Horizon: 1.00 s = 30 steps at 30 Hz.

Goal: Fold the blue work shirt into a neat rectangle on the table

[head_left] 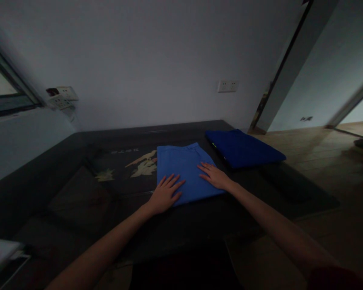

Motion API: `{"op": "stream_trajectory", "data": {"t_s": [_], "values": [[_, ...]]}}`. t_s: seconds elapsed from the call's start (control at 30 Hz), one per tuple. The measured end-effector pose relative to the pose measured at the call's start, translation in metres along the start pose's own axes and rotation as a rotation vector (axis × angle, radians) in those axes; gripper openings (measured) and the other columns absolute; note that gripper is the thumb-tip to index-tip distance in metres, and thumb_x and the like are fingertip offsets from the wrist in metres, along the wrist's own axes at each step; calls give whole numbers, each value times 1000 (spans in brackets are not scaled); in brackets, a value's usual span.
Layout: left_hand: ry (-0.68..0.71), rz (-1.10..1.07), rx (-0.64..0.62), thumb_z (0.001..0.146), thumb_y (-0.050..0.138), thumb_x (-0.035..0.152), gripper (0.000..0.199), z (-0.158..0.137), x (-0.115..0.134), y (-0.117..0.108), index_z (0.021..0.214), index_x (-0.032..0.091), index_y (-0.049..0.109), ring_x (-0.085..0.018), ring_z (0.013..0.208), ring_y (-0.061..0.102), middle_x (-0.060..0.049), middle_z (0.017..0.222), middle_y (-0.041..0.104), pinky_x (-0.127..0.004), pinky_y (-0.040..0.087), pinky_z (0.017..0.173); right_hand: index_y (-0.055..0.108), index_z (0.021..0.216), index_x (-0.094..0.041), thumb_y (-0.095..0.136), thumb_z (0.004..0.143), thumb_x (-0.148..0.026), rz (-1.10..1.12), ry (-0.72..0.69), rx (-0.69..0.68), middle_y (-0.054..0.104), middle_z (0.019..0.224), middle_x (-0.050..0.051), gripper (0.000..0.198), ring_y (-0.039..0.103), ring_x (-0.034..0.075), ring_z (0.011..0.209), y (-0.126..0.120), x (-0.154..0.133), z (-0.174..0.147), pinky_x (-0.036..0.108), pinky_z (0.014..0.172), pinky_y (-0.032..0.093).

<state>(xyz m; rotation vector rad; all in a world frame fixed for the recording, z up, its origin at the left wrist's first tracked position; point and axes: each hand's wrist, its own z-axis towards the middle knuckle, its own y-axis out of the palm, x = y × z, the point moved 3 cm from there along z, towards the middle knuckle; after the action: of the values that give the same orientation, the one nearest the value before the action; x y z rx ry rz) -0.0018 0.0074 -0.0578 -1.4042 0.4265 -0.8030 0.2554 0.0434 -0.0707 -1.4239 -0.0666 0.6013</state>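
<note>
A light blue folded garment lies flat near the middle of the dark table; its exact kind I cannot tell. On its near left corner rests my left hand, fingers spread and palm down. My right hand lies flat on the garment's right side, its fingers stretched toward the middle. Neither hand grips the cloth. Just right of it and a little farther back sits a dark blue folded cloth, apart from both hands.
The dark glossy table bears a pale printed bird picture left of the garment. A wall with a socket stands behind it. A white object is at the lower left. Wooden floor shows to the right.
</note>
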Motion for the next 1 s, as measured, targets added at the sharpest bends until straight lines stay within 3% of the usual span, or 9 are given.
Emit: {"op": "stream_trajectory", "data": {"t_s": [0.5,0.7,0.9,1.0], "values": [[-43,105,-37,94,33,42,50,4,0,5,142,34,26,-24,139,18,-1,151,24,-50,16,112,29,143,-24,25,90,-61,-38,-11,-81,23,151,6,65,22,24,138,0,4,2,46,112,20],[-49,93,-21,94,31,43,48,1,-1,4,141,35,28,-22,139,18,0,151,26,-49,15,112,39,139,-21,25,92,-57,-54,-16,-6,34,146,8,61,30,23,135,-4,1,-2,44,111,24],[-62,66,-86,92,37,47,49,9,4,-8,139,31,35,-26,136,28,-5,147,33,-49,22,109,46,134,-20,30,91,-56,-128,-54,93,40,143,8,59,26,25,136,-23,-22,-2,46,112,23],[-89,99,-12,92,40,43,45,20,8,-18,133,26,45,-26,130,37,-9,142,41,-44,29,107,41,138,-20,29,91,-57,-110,-113,80,35,146,8,60,22,24,138,-29,-43,-3,45,112,21]]}}
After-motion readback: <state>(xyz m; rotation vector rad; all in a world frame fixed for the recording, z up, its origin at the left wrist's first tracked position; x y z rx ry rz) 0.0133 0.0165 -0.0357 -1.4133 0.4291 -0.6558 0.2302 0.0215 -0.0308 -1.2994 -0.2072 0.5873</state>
